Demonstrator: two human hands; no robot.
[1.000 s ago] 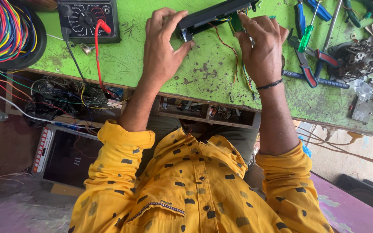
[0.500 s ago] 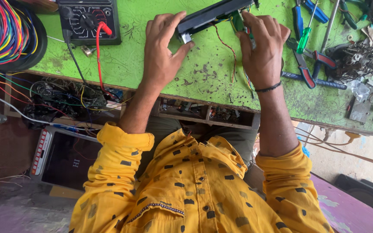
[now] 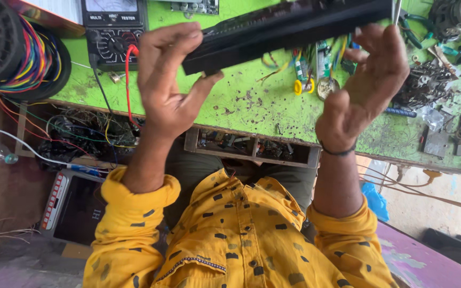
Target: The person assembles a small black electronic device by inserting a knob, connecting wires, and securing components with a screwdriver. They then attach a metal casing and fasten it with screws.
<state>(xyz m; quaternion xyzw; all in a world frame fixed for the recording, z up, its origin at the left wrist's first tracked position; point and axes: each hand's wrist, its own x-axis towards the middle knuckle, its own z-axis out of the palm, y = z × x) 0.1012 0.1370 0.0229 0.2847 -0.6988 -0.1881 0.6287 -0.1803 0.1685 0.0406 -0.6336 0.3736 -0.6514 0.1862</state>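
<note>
I hold a long black plastic panel [image 3: 289, 29] up above the green workbench [image 3: 241, 101], both hands on it. My left hand [image 3: 169, 80] grips its left end, thumb underneath. My right hand [image 3: 366, 80] clasps the right end, a dark band on that wrist. The panel tilts, its right end higher. Coloured wires and small yellow parts [image 3: 305, 80] lie on the bench under the panel.
A black multimeter [image 3: 113, 32] with a red lead sits at the back left. A spool of coloured wires [image 3: 17, 53] lies far left. Tools and metal scraps [image 3: 428, 80] crowd the right side. An open drawer [image 3: 252, 146] of parts is under the bench edge.
Both hands have lifted the black panel off the bench toward me; it now looks much larger and nearer, and the view has closed in on it.
</note>
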